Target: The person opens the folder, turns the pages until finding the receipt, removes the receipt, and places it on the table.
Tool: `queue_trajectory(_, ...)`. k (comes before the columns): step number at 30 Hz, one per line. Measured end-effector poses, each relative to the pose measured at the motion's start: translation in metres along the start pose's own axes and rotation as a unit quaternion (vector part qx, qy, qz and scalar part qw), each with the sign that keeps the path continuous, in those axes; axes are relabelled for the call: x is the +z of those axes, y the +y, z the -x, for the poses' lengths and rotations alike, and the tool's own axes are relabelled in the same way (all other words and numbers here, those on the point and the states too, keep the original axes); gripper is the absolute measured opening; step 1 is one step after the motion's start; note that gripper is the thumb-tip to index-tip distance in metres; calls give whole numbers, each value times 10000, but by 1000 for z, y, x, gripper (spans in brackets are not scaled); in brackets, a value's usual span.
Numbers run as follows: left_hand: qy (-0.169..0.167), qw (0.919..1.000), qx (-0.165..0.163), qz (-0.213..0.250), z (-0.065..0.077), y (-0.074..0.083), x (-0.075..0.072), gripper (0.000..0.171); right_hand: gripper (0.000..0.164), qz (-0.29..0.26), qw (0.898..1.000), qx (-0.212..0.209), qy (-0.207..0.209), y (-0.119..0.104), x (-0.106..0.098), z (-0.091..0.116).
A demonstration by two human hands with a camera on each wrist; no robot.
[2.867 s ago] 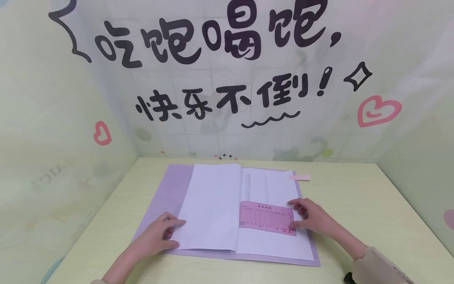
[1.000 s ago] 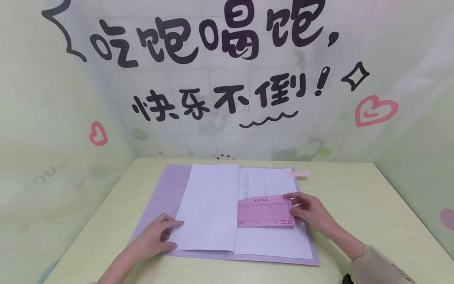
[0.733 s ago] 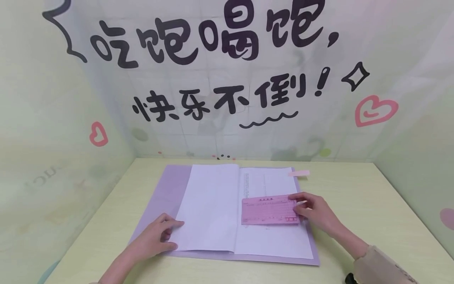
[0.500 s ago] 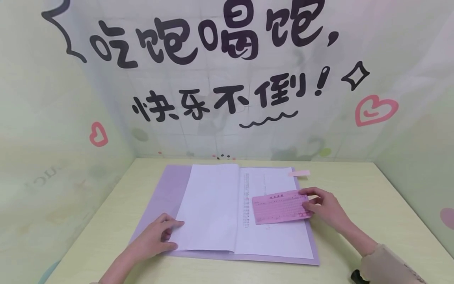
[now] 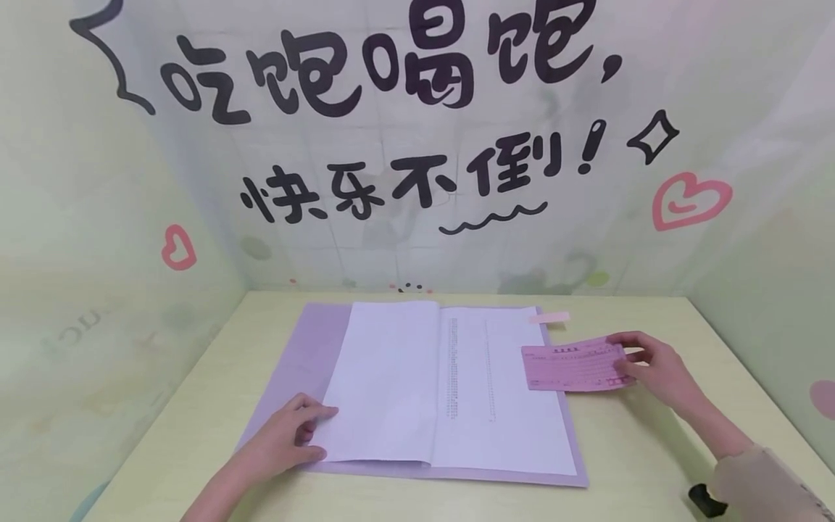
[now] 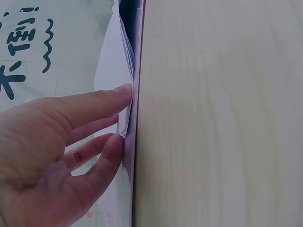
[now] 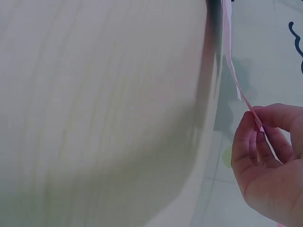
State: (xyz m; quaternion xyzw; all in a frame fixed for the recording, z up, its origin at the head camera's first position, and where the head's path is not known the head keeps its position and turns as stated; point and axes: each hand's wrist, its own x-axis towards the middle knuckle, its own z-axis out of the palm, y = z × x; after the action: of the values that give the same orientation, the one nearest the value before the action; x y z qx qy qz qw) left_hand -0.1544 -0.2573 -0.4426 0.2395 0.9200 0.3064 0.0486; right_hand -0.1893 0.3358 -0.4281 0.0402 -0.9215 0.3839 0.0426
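Observation:
A lilac folder (image 5: 320, 348) lies spread on the table with a blank white left page (image 5: 391, 377) and a right page (image 5: 509, 442) bearing columns of small print. My left hand (image 5: 283, 438) rests on the left page's outer edge near its lower corner; in the left wrist view its thumb and fingers (image 6: 111, 101) touch the edges of the stacked sheets. My right hand (image 5: 659, 370) pinches the right end of a pink printed receipt slip (image 5: 567, 368), its left part overlapping the folder's right border. In the right wrist view the slip appears nearly edge-on.
A pale pink tab (image 5: 551, 317) juts from the right page's upper edge. The light wooden table (image 5: 652, 319) meets a printed wall sheet (image 5: 457, 254) at the back, with similar sheets at both sides. Something black (image 5: 707, 500) sits by the right sleeve.
The right hand has gripped the pink slip, lifted it from the right page and carried it rightward past the folder's border, uncovering the print beneath. The left hand has stayed in place.

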Motion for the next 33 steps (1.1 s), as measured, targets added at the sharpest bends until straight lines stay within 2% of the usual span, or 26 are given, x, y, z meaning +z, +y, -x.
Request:
queue_trajectory(9,24,9999,114,96,0,-1,0,54,48,582,9972,294,-371,29,-20,-5)
queue_trajectory(14,-13,9999,51,117,-1,0,-1,54,54,700,9955,283,-567,41,-27,-6)
queue_trajectory(20,-29,10000,31,72,0,2,-2,54,56,909,9938,208,-601,56,-34,-5)
queue_trajectory(27,-9,9999,65,82,0,1,-2,54,56,828,9911,229,-1020,65,-42,-6)
queue_trajectory(33,-14,9999,78,89,-1,2,-2,54,54,806,9890,-64,-1240,72,-45,-8)
